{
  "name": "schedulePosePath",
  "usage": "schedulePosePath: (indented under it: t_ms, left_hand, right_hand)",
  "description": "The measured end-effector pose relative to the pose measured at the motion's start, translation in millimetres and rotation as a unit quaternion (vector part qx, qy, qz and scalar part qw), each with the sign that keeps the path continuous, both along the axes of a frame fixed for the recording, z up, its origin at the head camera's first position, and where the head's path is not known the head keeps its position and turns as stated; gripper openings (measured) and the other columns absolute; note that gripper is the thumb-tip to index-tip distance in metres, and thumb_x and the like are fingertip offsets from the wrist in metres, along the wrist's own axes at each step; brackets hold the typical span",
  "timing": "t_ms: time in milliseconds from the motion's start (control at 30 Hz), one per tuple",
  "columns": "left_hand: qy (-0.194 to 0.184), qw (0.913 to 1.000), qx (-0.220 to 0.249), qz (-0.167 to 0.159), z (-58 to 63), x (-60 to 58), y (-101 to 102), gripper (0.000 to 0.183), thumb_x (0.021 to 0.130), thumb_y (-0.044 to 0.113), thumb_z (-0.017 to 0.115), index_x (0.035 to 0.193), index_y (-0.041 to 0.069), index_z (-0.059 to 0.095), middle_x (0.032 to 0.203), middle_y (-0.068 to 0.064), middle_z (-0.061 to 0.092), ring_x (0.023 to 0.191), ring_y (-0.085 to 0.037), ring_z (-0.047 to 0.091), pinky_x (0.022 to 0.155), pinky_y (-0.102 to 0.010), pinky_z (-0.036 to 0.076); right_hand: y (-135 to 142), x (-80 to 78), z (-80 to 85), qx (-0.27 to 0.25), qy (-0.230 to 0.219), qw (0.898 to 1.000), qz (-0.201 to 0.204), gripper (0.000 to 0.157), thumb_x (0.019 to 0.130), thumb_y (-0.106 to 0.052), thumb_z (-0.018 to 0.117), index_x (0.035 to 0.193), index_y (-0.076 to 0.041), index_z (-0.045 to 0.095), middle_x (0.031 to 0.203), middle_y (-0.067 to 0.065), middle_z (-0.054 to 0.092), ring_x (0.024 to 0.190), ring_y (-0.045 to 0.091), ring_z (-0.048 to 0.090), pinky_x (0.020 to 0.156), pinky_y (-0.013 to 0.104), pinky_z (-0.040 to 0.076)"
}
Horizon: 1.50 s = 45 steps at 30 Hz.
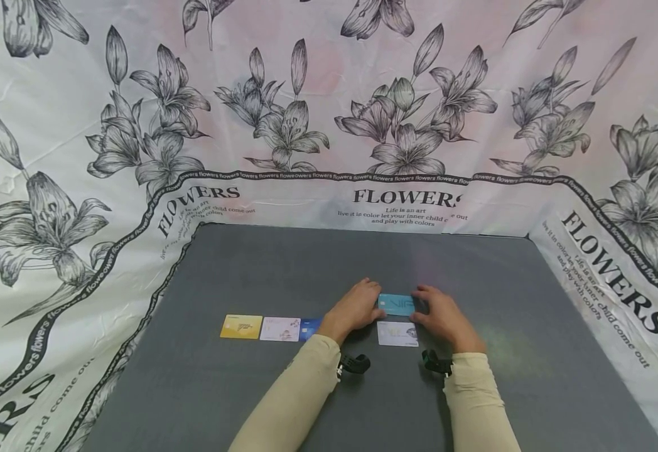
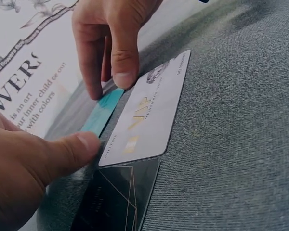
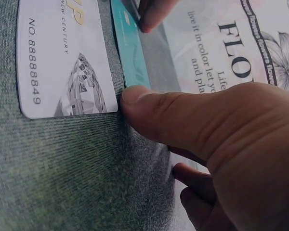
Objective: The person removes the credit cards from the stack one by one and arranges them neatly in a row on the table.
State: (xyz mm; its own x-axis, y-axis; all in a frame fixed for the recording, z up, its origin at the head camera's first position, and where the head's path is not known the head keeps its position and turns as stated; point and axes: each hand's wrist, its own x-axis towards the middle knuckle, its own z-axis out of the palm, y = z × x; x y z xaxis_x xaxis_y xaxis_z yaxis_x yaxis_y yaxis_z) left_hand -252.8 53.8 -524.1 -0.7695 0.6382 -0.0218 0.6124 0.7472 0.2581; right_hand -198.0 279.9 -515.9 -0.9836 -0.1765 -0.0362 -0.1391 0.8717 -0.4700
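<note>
A teal VIP card (image 1: 397, 304) lies on the grey surface between my two hands. My left hand (image 1: 355, 307) pinches its left end between thumb and fingers. At the opposite end my right hand (image 1: 442, 316) pinches the card, its thumb at the near corner. Just in front lies a white VIP card (image 1: 398, 335) with a diamond picture. In the left wrist view a dark card (image 2: 118, 195) with thin gold lines adjoins the white card's left edge; my left arm hides it from the head view.
Leftward in the same row lie a yellow card (image 1: 241, 326), a pale pink card (image 1: 280, 329) and a blue card (image 1: 309, 328), partly covered by my left hand. A white flower-printed sheet (image 1: 318, 201) borders the grey surface (image 1: 284, 263) at the back and sides.
</note>
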Motion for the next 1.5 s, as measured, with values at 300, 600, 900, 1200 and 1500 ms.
schedulePosePath:
  t_ms: [300, 600, 900, 1200, 1500]
  left_hand:
    - [-0.006, 0.9999, -0.007, 0.011, 0.9, -1.6, -0.4, 0.054, 0.106, 0.038, 0.075, 0.150, 0.008, 0.067, 0.163, -0.009, 0.059, 0.158, -0.031, 0.048, 0.130, -0.039, 0.042]
    - [0.002, 0.9999, 0.003, 0.011, -3.0, -1.9, -0.5, 0.049, 0.106, 0.036, 0.075, 0.147, 0.008, 0.069, 0.161, -0.008, 0.061, 0.156, -0.031, 0.050, 0.129, -0.040, 0.043]
    - [0.003, 0.9998, 0.015, 0.013, -4.4, -1.2, -2.2, 0.047, 0.107, 0.035, 0.074, 0.146, 0.009, 0.070, 0.160, -0.007, 0.062, 0.156, -0.030, 0.050, 0.129, -0.039, 0.043]
    - [0.004, 0.9998, 0.018, 0.010, -3.8, -2.5, -4.0, 0.048, 0.108, 0.035, 0.073, 0.147, 0.008, 0.069, 0.160, -0.008, 0.062, 0.156, -0.030, 0.050, 0.128, -0.039, 0.044]
    - [-0.018, 0.9994, 0.029, 0.008, -2.6, -3.5, -4.5, 0.051, 0.107, 0.037, 0.074, 0.149, 0.008, 0.068, 0.161, -0.007, 0.061, 0.158, -0.029, 0.048, 0.130, -0.040, 0.042]
  right_hand:
    - [-1.6, -0.5, 3.2, 0.006, -0.003, 1.000, -0.005, 0.055, 0.099, -0.011, 0.079, 0.148, 0.008, 0.062, 0.164, 0.034, 0.047, 0.149, 0.058, 0.047, 0.120, 0.072, 0.042]
    - [-0.1, -1.4, -2.1, 0.001, -0.004, 1.000, -0.014, 0.055, 0.100, -0.012, 0.078, 0.150, 0.005, 0.061, 0.165, 0.032, 0.047, 0.151, 0.057, 0.045, 0.122, 0.073, 0.040]
    - [1.4, 0.6, -3.2, 0.004, 0.007, 1.000, 0.002, 0.059, 0.100, -0.014, 0.080, 0.152, 0.005, 0.059, 0.165, 0.034, 0.046, 0.151, 0.058, 0.044, 0.120, 0.074, 0.041]
    - [-0.6, -1.7, -3.3, -0.001, 0.015, 1.000, 0.001, 0.051, 0.099, -0.011, 0.080, 0.144, 0.006, 0.065, 0.162, 0.034, 0.049, 0.150, 0.058, 0.047, 0.120, 0.073, 0.041]
    - [2.0, -1.1, 2.0, -0.001, 0.017, 1.000, 0.011, 0.050, 0.100, -0.010, 0.079, 0.145, 0.007, 0.064, 0.160, 0.034, 0.052, 0.148, 0.057, 0.049, 0.120, 0.072, 0.041]
